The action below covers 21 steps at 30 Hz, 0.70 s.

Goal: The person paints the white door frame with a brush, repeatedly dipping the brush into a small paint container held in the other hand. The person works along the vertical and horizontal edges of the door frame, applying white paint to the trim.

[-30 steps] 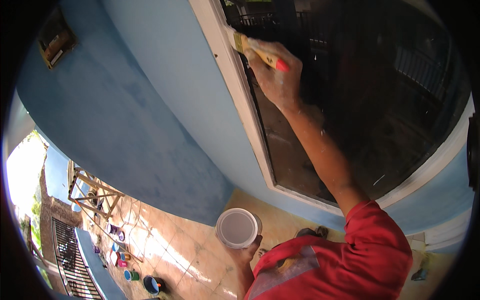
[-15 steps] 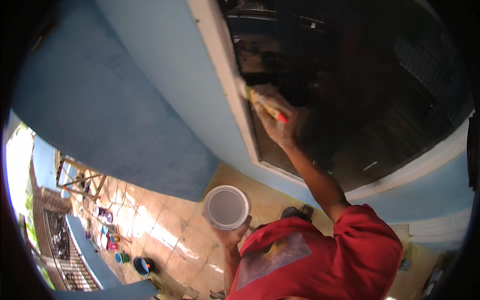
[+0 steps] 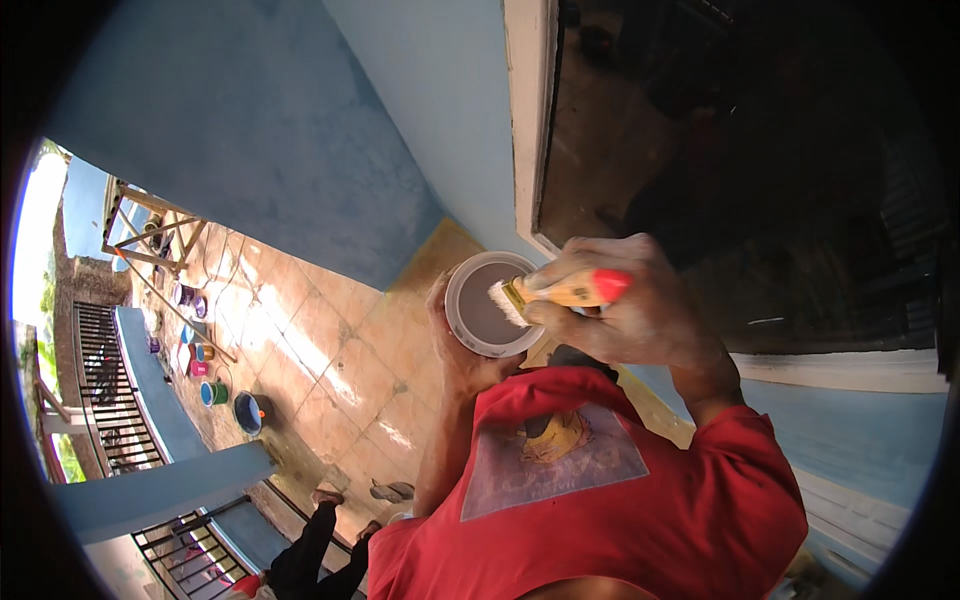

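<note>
My left hand (image 3: 455, 345) grips a round white paint can (image 3: 488, 305) held up in front of my chest, its open top showing pale grey paint. My right hand (image 3: 635, 305) is closed around a paintbrush (image 3: 560, 293) with a yellow handle and red end. The white bristles sit over the can's right rim, at the paint. Just above both hands runs the white window frame (image 3: 525, 120) set in a blue wall, with dark glass (image 3: 740, 170) to its right.
A blue wall (image 3: 260, 130) fills the upper left. Far below lies a tiled floor (image 3: 320, 360) with a wooden trestle (image 3: 150, 225), several small paint pots (image 3: 200, 355) and a blue bucket (image 3: 248, 410). A person in dark trousers (image 3: 320, 540) stands below, by a railing (image 3: 110, 400).
My right hand came down from the window frame with the brush to the can. My left hand lifted the can higher and closer.
</note>
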Motion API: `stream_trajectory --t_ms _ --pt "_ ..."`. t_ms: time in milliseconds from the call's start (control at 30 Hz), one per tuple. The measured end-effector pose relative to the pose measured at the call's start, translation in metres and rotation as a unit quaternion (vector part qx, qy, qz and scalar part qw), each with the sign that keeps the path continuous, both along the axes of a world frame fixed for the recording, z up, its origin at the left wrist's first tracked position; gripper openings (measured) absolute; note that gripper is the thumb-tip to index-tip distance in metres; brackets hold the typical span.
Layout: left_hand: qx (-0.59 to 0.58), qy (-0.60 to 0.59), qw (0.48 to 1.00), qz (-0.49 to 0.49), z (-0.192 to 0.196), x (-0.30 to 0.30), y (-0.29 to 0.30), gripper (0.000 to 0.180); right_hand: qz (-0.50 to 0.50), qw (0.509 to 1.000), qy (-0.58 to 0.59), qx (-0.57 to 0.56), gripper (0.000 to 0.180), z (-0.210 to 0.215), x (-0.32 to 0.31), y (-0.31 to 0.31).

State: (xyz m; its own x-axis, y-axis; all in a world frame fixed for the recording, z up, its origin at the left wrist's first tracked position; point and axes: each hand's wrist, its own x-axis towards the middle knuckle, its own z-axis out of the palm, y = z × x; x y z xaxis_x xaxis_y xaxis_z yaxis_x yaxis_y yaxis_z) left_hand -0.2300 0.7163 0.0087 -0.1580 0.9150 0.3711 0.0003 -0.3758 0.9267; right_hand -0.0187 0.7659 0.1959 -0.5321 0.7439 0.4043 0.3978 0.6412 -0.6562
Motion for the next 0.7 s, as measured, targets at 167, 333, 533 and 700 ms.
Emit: stream_trajectory --t_ms 167,333,533,700 --pt "0.011 0.059 0.998 -0.006 -0.008 0.006 -0.002 0.126 0.002 0.993 -0.119 -0.024 0.025 -0.022 -0.008 0.012" --pt "0.007 0.082 0.997 0.015 -0.018 0.008 -0.003 0.123 0.008 0.99 -0.139 -0.038 0.025 -0.03 -0.01 0.019" --pt "0.001 0.079 0.997 0.019 -0.01 0.01 -0.001 0.121 0.007 0.992 -0.121 -0.036 0.023 -0.029 -0.007 0.018" --pt "0.011 0.11 0.994 0.023 -0.013 0.006 0.002 0.121 -0.016 0.997 -0.021 -0.069 0.02 -0.024 -0.009 0.015"
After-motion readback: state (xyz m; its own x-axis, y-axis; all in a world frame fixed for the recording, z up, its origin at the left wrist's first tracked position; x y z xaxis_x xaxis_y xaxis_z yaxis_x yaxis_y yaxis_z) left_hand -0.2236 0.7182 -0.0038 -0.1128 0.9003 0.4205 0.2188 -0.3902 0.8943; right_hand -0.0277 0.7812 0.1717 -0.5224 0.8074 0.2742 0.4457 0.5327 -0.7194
